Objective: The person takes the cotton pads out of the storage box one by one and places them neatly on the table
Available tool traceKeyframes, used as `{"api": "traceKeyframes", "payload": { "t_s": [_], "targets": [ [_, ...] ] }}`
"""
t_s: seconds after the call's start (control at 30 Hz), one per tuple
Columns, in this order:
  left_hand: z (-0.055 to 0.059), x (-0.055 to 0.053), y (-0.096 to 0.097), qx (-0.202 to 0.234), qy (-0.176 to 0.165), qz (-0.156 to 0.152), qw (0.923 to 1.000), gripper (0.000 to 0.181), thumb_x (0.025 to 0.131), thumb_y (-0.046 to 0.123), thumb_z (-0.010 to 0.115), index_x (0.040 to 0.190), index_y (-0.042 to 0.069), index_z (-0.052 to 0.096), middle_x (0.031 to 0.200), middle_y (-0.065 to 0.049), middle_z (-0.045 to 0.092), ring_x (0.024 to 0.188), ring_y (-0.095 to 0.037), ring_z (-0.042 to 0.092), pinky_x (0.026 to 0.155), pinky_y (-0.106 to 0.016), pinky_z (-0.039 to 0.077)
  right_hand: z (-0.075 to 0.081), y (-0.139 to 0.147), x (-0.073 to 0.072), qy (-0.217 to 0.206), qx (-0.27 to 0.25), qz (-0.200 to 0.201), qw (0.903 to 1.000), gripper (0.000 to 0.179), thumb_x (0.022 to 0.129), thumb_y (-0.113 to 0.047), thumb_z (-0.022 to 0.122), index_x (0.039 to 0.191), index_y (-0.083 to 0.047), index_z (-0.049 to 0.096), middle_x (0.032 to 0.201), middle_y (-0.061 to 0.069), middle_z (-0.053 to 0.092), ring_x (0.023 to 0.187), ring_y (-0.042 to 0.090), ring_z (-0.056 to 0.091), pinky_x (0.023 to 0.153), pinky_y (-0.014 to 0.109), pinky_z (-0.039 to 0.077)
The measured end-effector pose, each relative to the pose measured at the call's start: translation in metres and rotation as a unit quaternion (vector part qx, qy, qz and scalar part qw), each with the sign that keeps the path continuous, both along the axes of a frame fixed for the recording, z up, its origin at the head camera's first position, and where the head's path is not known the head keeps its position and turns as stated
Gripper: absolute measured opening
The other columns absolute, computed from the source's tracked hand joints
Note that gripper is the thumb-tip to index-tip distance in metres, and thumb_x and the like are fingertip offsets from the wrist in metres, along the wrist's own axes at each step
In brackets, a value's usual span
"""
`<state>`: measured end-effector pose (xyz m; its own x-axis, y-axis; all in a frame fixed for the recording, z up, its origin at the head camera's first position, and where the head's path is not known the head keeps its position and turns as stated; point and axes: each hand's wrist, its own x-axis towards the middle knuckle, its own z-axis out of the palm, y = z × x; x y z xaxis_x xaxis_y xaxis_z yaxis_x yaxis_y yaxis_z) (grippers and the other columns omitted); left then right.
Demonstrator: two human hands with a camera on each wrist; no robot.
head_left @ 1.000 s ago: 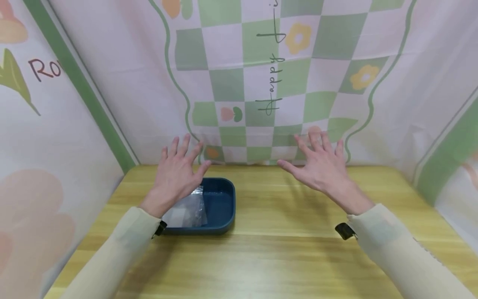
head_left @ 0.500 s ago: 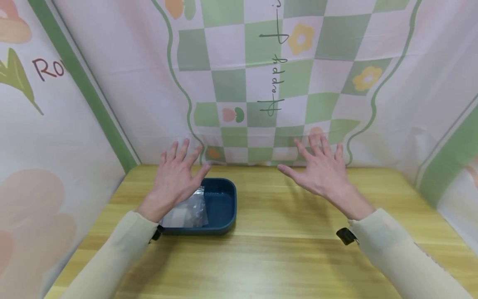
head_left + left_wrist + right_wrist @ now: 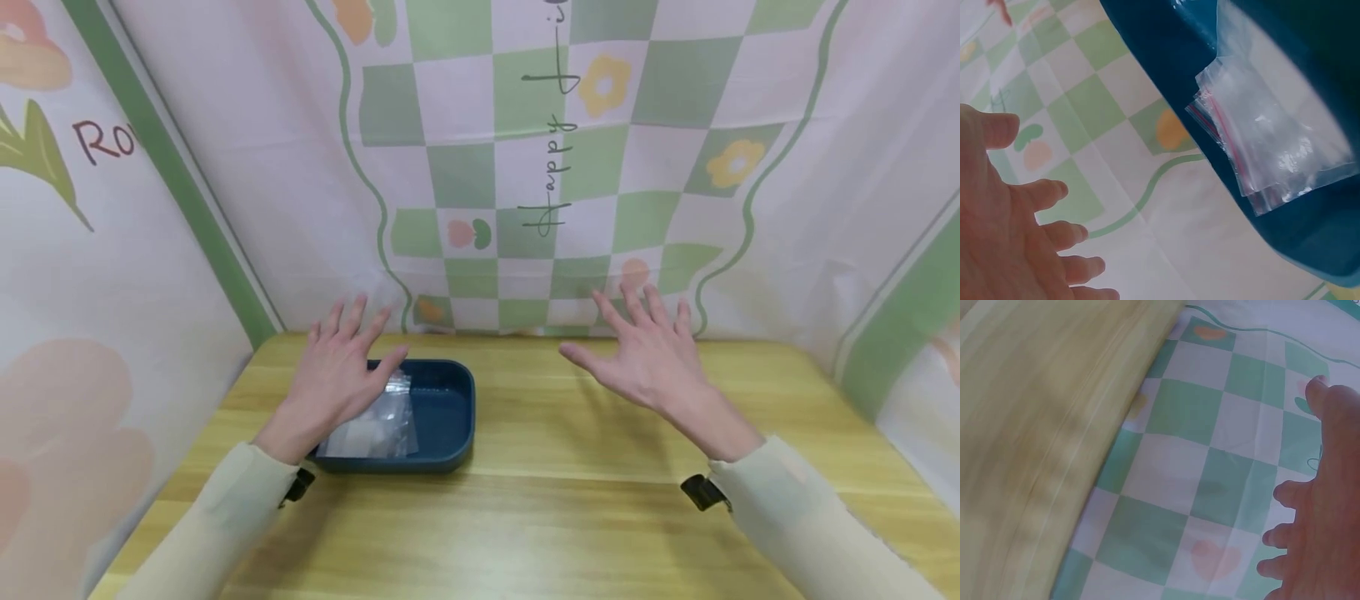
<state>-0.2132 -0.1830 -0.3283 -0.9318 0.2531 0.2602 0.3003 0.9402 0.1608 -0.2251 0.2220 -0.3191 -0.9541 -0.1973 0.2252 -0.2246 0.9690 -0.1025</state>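
Note:
My left hand hovers over the left part of a dark blue rectangular tray, fingers spread and palm down, holding nothing. Clear zip-lock bags lie in the tray, partly hidden by that hand in the head view. The left wrist view shows the zip-lock bags overlapping, with red seal lines and something white beneath. My right hand is held above the table to the right of the tray, fingers spread, with nothing in it. In the right wrist view the right hand appears against the checkered cloth.
The wooden table ends at the back against a hanging green-and-white checkered cloth. Another printed cloth hangs along the left side, and one with a green band is at the right.
Both hands have come slightly back toward me, the left one also a little to the left, uncovering more of the bags. The tray stays on the table, and both hands remain spread.

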Motion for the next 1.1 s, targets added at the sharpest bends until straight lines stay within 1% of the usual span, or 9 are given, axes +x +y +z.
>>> {"api": "traceKeyframes", "payload": {
  "t_s": [0.2,0.3,0.43,0.53,0.67,0.77,0.87,0.97,1.1],
  "targets": [
    [-0.007,0.010,-0.009,-0.002,-0.007,0.000,1.0000,0.079,0.106,0.070,0.032,0.167,0.020,0.032,0.174,-0.019,0.016,0.156,-0.050,0.014,0.121,-0.073,0.013,-0.004,0.003,0.008,0.005,-0.001,0.000,1.0000,0.106,0.091,-0.090,0.037,0.170,-0.020,0.022,0.174,0.022,0.006,0.156,0.053,-0.001,0.115,0.079,-0.011],
    [-0.009,0.015,-0.012,0.000,-0.009,0.001,1.0000,0.079,0.107,0.070,0.031,0.168,0.021,0.030,0.174,-0.018,0.016,0.156,-0.051,0.015,0.121,-0.073,0.013,-0.006,0.005,0.012,0.008,-0.002,0.000,1.0000,0.107,0.091,-0.090,0.039,0.170,-0.019,0.023,0.173,0.023,0.008,0.156,0.053,0.000,0.115,0.080,-0.009],
    [-0.012,0.021,-0.018,0.007,-0.015,0.003,0.9998,0.076,0.108,0.065,0.035,0.168,0.019,0.031,0.173,-0.019,0.016,0.156,-0.051,0.015,0.121,-0.073,0.015,-0.009,0.007,0.019,0.019,-0.003,0.007,0.9998,0.106,0.092,-0.088,0.041,0.169,-0.017,0.026,0.174,0.019,0.007,0.157,0.052,0.002,0.115,0.080,-0.007],
    [-0.013,0.026,-0.023,0.014,-0.018,0.001,0.9997,0.074,0.109,0.062,0.038,0.167,0.016,0.033,0.173,-0.021,0.018,0.155,-0.052,0.016,0.120,-0.073,0.017,-0.011,0.008,0.025,0.027,-0.003,0.014,0.9995,0.105,0.093,-0.086,0.043,0.168,-0.016,0.028,0.175,0.017,0.004,0.157,0.051,0.002,0.116,0.079,-0.007],
    [-0.015,0.032,-0.030,0.017,-0.011,-0.001,0.9998,0.073,0.109,0.060,0.041,0.166,0.015,0.035,0.171,-0.023,0.023,0.154,-0.052,0.018,0.119,-0.074,0.017,-0.014,0.010,0.033,0.024,-0.002,0.016,0.9996,0.104,0.093,-0.085,0.044,0.169,-0.017,0.026,0.174,0.019,0.005,0.157,0.049,-0.001,0.116,0.077,-0.012],
    [-0.017,0.038,-0.034,0.015,-0.005,0.001,0.9999,0.073,0.109,0.060,0.043,0.165,0.014,0.036,0.170,-0.023,0.025,0.154,-0.053,0.019,0.118,-0.076,0.017,-0.016,0.012,0.038,0.022,-0.003,0.018,0.9996,0.103,0.094,-0.085,0.045,0.169,-0.016,0.026,0.173,0.022,0.007,0.157,0.051,0.002,0.116,0.075,-0.013],
    [-0.018,0.044,-0.038,0.009,-0.002,0.000,1.0000,0.074,0.109,0.059,0.043,0.165,0.012,0.037,0.171,-0.023,0.023,0.153,-0.054,0.019,0.118,-0.076,0.017,-0.019,0.015,0.044,0.026,-0.004,0.021,0.9994,0.103,0.094,-0.083,0.046,0.168,-0.014,0.027,0.172,0.025,0.009,0.156,0.053,0.005,0.118,0.073,-0.014],
    [-0.020,0.048,-0.042,0.008,-0.003,0.000,1.0000,0.073,0.109,0.058,0.045,0.165,0.011,0.037,0.170,-0.024,0.023,0.153,-0.054,0.019,0.118,-0.076,0.017,-0.022,0.017,0.047,0.035,-0.004,0.027,0.9990,0.102,0.095,-0.081,0.048,0.168,-0.012,0.027,0.171,0.027,0.011,0.155,0.054,0.008,0.118,0.073,-0.011],
    [-0.022,0.053,-0.047,0.024,-0.010,-0.002,0.9997,0.072,0.109,0.055,0.049,0.164,0.009,0.039,0.169,-0.026,0.027,0.153,-0.055,0.020,0.118,-0.075,0.019,-0.026,0.019,0.052,0.045,-0.008,0.033,0.9984,0.102,0.096,-0.078,0.051,0.167,-0.010,0.029,0.170,0.029,0.013,0.154,0.056,0.011,0.118,0.077,-0.005]
  ]
}}
